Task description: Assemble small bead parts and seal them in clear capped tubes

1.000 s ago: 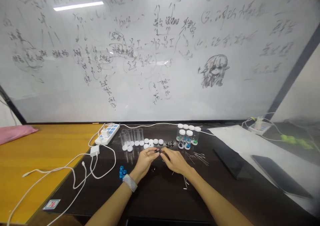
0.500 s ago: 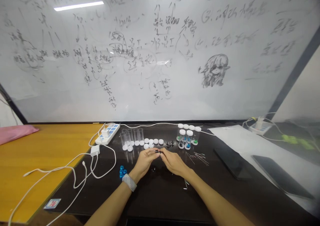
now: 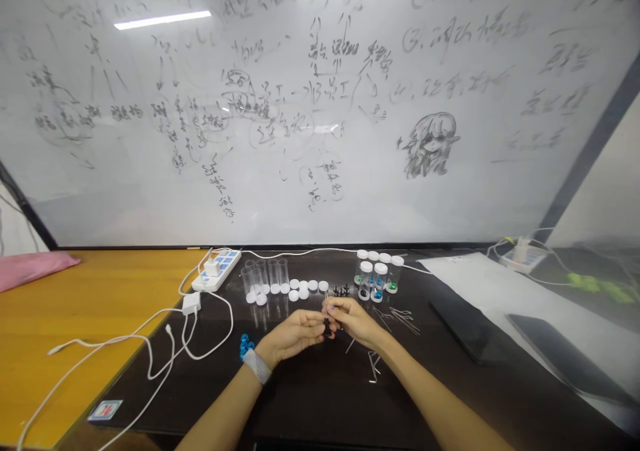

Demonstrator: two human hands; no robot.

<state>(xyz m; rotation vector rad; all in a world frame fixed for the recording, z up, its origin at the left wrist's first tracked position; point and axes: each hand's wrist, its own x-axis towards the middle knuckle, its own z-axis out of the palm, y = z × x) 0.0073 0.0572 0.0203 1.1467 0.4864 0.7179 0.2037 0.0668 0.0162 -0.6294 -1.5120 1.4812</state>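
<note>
In front of me my left hand is closed, its fingertips pinching a small black part. Close against it, my right hand is closed on a thin metal rod that points up above the black part. Whether the rod's lower end sits inside that part is hidden by the fingers. Just beyond the hands stand more small black parts. Several thin metal rods lie right of my right hand. Bent metal pieces are nearer to me, and a heap of shiny blue pieces lies by my left wrist.
Clear tubes and white caps stand behind my hands. Capped tubes with coloured pieces are at back right. A power strip and white cables spread left; dark flat devices lie right. A whiteboard rises behind.
Both hands have come slightly nearer to me. The black part, earlier lying level between my fingertips, now stands upright, and the rod in my right hand points up.
</note>
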